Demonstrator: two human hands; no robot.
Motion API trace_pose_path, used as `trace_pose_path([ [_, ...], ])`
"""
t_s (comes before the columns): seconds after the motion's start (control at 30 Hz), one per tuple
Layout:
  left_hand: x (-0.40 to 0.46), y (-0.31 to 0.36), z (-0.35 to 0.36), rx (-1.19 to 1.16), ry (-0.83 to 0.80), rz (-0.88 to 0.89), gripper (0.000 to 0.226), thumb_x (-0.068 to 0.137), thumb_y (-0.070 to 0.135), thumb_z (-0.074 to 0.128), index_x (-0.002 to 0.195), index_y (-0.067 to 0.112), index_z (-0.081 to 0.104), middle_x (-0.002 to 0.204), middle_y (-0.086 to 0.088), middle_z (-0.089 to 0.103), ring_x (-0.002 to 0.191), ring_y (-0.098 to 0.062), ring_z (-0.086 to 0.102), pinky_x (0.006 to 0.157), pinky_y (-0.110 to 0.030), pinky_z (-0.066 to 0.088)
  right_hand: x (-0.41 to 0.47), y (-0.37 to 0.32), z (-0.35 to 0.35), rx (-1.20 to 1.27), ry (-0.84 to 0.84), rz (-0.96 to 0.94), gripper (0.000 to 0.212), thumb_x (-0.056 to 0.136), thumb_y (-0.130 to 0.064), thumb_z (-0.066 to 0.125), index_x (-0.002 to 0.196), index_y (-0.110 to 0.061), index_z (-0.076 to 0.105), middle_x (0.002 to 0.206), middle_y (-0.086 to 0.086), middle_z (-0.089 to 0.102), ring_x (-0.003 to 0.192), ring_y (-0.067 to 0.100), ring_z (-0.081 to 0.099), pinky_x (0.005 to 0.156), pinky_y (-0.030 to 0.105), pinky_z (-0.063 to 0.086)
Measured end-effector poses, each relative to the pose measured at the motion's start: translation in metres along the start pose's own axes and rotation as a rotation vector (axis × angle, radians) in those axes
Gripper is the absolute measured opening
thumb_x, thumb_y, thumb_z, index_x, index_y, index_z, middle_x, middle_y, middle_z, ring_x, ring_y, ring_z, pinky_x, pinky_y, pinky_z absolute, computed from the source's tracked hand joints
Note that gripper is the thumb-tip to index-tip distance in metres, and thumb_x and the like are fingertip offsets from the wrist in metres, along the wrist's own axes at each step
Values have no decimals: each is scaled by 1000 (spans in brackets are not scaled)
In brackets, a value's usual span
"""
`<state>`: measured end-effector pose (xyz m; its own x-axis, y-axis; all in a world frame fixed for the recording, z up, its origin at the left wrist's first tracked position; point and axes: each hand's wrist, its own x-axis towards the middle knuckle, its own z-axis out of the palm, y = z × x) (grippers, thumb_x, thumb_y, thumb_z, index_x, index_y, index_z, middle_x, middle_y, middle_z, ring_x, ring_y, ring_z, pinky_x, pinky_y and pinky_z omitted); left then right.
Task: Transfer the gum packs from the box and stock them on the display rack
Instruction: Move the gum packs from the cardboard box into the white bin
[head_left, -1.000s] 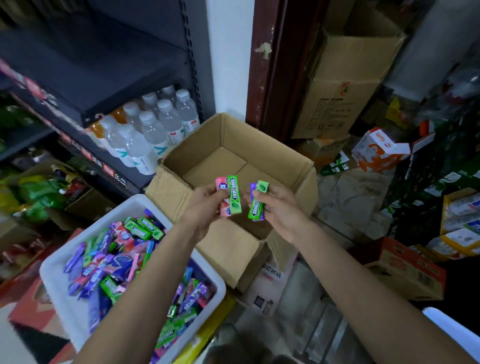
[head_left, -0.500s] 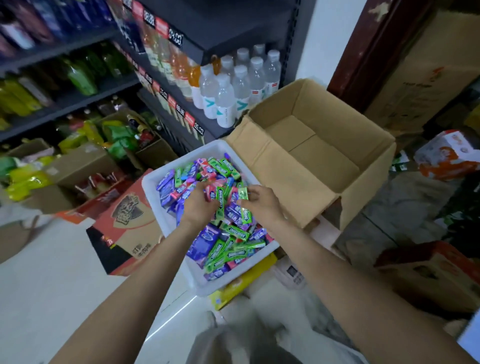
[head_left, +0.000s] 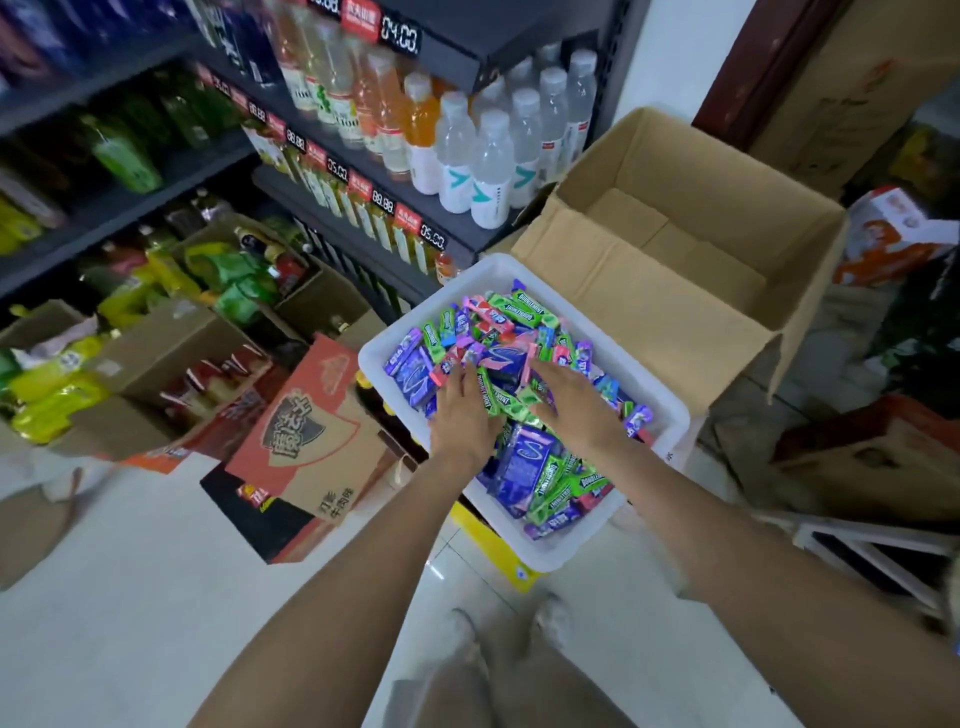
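— Over the white tub (head_left: 670, 410), both hands lie spread flat on the gum packs (head_left: 524, 467), left hand (head_left: 462, 415) and right hand (head_left: 576, 405), pinching nothing.
— How will they handle?
— Light, stiff small bars in glossy wrap, probably slippery. Better take them by the long sides. The cardboard box (head_left: 649, 312) looks empty.

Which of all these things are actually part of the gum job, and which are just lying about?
Part of the job:
gum packs heaped in the white bin
open cardboard box, no packs visible inside
left hand and right hand, both resting on the heap

Just lying about:
water bottles on the shelf
red printed carton on the floor
yellow snack bags
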<state>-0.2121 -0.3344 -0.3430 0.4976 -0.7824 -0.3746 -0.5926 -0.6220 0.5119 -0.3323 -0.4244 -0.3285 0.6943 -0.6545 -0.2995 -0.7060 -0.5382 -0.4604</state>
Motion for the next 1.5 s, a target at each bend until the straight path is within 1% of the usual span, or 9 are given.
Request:
trace_pose_path([
  [0.13, -8, -6, 9, 44, 36, 46, 82, 94, 33, 55, 151, 8, 1, 159, -7, -5, 147, -23, -2, 118, -42, 12, -9, 7, 8, -13, 0, 35, 70, 95, -15, 52, 151, -21, 10, 157, 2, 16, 143, 21, 19, 113, 42, 28],
  [0.33, -14, -10, 6, 120, 55, 51, 90, 86, 48, 60, 151, 12, 8, 159, -9, 2, 146, -26, 3, 117, -41, 12, -19, 20, 10, -59, 30, 55, 76, 93, -13, 56, 151, -14, 8, 158, 4, 8, 145, 22, 10, 114, 29, 17],
  [0.43, -14, -1, 3, 99, 112, 27, 83, 87, 45, 59, 150, 12, 15, 156, -8, 15, 143, -27, 13, 114, -43, 20, -18, 23, 2, 60, -6, 46, 74, 91, -18, 59, 150, -15, 15, 158, 4, 12, 144, 21, 13, 114, 28, 14],
  [0.57, -6, 16, 1, 62, 220, -16, 77, 87, 46, 59, 147, 13, 23, 151, -7, 25, 139, -26, 20, 111, -43, 24, -4, 26, -16, 204, 70, 42, 64, 93, -28, 56, 148, -15, 25, 154, 6, 23, 142, 20, 18, 112, 27, 16],
  [0.67, 4, 25, 0, 51, 220, -97, 93, 81, 59, 59, 150, 16, 14, 157, -7, 12, 144, -28, 9, 114, -46, 18, 18, 29, -24, 154, 14, 75, 76, 88, -38, 60, 149, -17, 20, 156, 7, 14, 144, 21, 11, 113, 27, 13],
  [0.8, 13, 21, 4, 97, 94, -188, 110, 75, 73, 54, 151, 21, -5, 159, -8, -12, 145, -29, -12, 116, -50, 6, 40, 38, -28, 155, -55, 186, 97, 79, -46, 69, 151, -22, 8, 157, 14, -1, 145, 26, -3, 116, 36, 11],
  [1.13, 21, 12, 17, 62, 40, -158, 111, 73, 62, 67, 151, 26, -3, 158, -9, -17, 145, -31, -14, 114, -52, 16, 46, 56, -25, -158, -38, 216, 103, 75, -68, 58, 151, -20, 7, 150, 16, 17, 140, 32, 10, 113, 41, 17],
  [1.37, 20, -3, 5, 116, -10, -90, 113, 68, 60, 72, 151, 31, 1, 159, -6, -13, 146, -30, -6, 115, -52, 12, 22, 45, -13, -152, -49, 313, 106, 75, -73, 53, 151, -18, 5, 146, 22, 21, 138, 37, 15, 108, 49, 26],
  [1.5, 8, -11, 4, 10, 50, -31, 107, 68, 60, 72, 151, 31, 10, 160, -2, -1, 147, -26, -3, 116, -49, 9, 8, 43, -10, -121, -28, 326, 92, 80, -65, 54, 148, -17, 13, 142, 23, 26, 134, 38, 22, 102, 48, 32],
])
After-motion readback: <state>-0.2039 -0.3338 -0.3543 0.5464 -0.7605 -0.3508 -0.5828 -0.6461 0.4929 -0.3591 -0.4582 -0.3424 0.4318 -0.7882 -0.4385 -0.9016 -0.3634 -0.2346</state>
